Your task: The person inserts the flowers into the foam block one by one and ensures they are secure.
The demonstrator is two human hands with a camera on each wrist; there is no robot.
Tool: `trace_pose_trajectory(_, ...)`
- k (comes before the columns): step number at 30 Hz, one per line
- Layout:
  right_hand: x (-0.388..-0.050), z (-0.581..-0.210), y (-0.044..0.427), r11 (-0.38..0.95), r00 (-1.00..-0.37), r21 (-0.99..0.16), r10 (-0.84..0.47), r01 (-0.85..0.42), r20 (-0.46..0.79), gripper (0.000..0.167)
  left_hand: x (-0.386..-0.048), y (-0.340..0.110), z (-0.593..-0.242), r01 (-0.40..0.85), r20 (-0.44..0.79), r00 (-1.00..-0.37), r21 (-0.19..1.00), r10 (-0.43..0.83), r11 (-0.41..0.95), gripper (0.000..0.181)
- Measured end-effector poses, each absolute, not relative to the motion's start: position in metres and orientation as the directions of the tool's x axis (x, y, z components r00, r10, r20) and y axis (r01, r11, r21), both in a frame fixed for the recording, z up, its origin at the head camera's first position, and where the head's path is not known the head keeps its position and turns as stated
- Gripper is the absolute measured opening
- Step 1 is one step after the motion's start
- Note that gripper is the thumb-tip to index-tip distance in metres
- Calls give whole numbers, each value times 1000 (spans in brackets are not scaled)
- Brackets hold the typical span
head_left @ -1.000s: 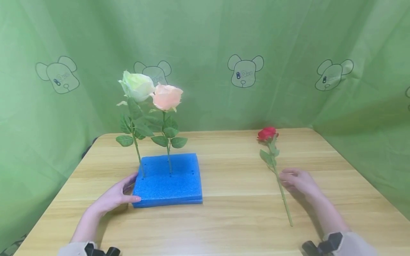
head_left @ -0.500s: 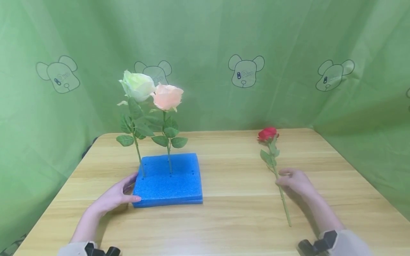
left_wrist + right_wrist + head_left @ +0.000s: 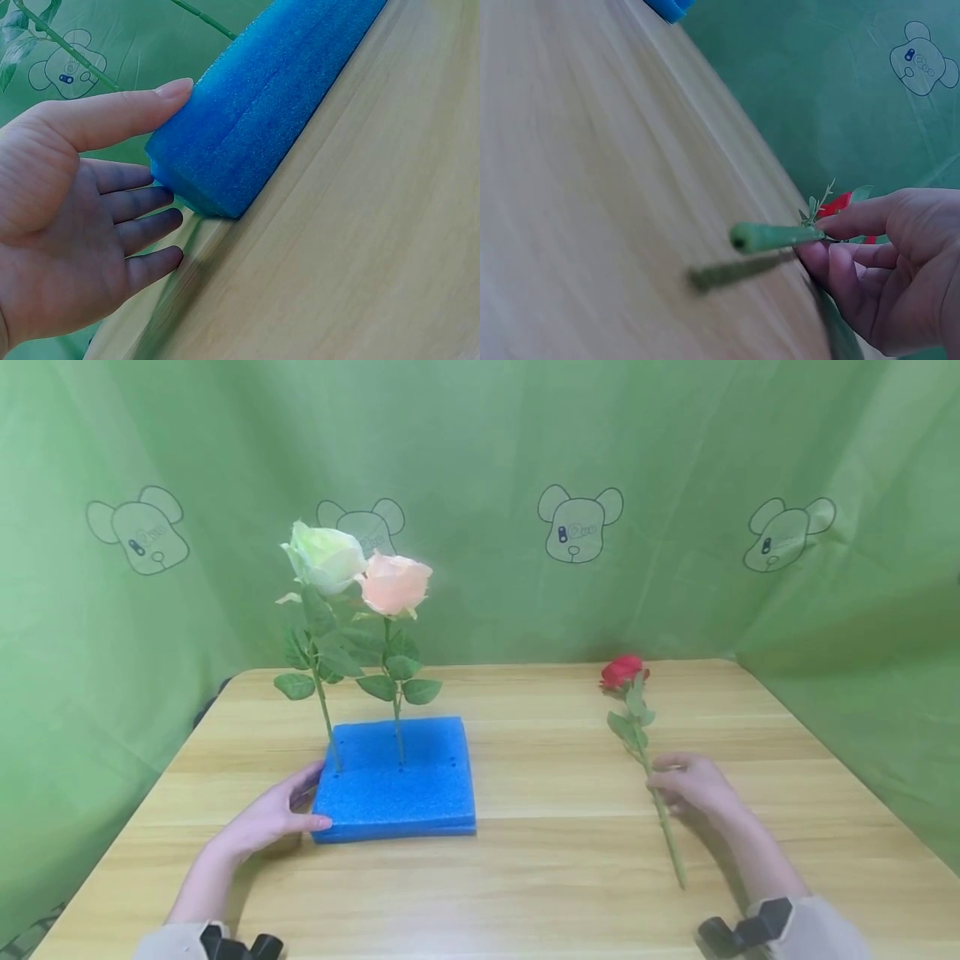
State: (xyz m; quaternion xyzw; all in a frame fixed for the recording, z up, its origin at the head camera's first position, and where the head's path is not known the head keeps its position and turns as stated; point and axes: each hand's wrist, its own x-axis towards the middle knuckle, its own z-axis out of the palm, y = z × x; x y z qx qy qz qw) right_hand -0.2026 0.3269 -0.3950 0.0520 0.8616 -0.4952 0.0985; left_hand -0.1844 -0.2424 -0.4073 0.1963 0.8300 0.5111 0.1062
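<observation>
A red rose (image 3: pixel 622 672) slants across the right side of the table, its bloom toward the back. My right hand (image 3: pixel 693 785) pinches its green stem (image 3: pixel 769 237) between thumb and fingers; in the right wrist view the cut end points away from the hand, over its shadow. On the left, my left hand (image 3: pixel 266 814) touches the corner of a blue foam block (image 3: pixel 397 793), thumb on the front edge and straight fingers (image 3: pixel 154 232) beside the left side. A pale green-white rose (image 3: pixel 326 558) and a pink rose (image 3: pixel 395 585) stand upright in the block.
Small holes dot the foam's top, including a pair near its right edge. The wooden table (image 3: pixel 547 860) stretches between block and red rose. A green curtain (image 3: pixel 480 460) with bear-head prints hangs behind and at both sides.
My right hand has shifted slightly left onto the red rose's stem and now pinches it; the bloom has turned a little left. The left hand stays at the foam block.
</observation>
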Motion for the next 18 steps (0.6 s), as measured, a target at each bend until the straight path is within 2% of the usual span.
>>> trace_pose_trajectory(7,-204,-399,325,402,-967,-889,-35,217,-252,58,-183,-242,-405,216,23,-897,894,441,392,90)
trace_pose_trajectory(18,-202,-398,332,371,-954,-903,-116,217,-277,61,-182,-242,-403,213,20,-895,898,446,386,90)
